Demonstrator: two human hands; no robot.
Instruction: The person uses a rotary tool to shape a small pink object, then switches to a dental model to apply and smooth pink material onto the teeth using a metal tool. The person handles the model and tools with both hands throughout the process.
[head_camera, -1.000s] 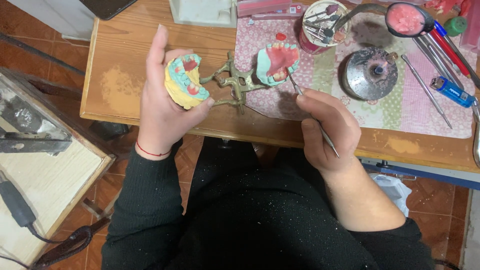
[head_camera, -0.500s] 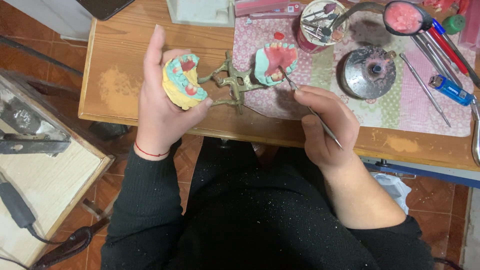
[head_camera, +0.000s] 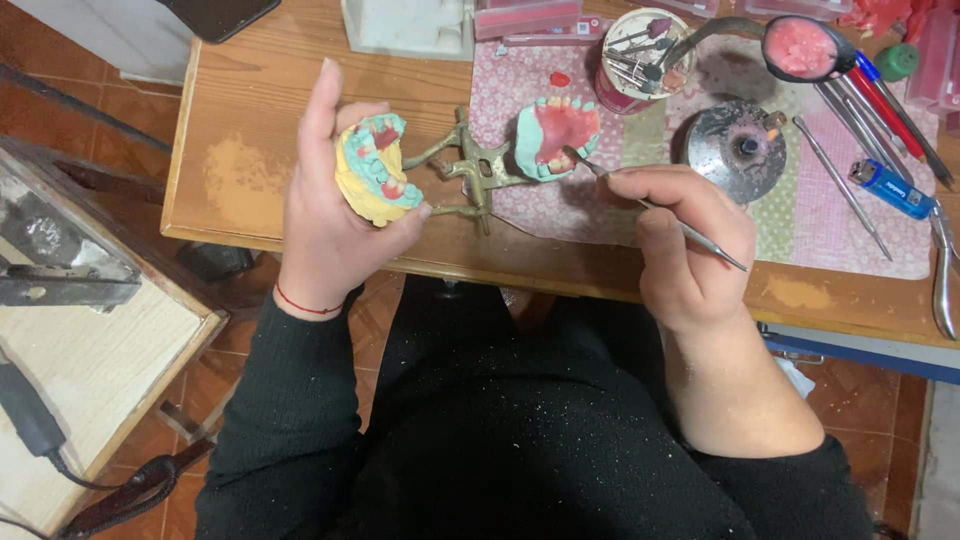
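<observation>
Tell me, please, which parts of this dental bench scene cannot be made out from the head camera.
- Underside of the yellow cast: hidden by the left hand.
- Where the metal tool tip meets the teal cast: too small to judge contact.
- Tool's mid shaft: covered by the right hand.
- Pliers: cut off by the right edge.
- Contents of the cup of burs: too small.
- White block: cut off by the top edge.

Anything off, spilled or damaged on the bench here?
Nothing broken. Pale powdery smudges mark the wooden table left of the left hand, which holds a yellow dental cast. Another smudge sits below the right hand, which holds a thin metal tool.
</observation>
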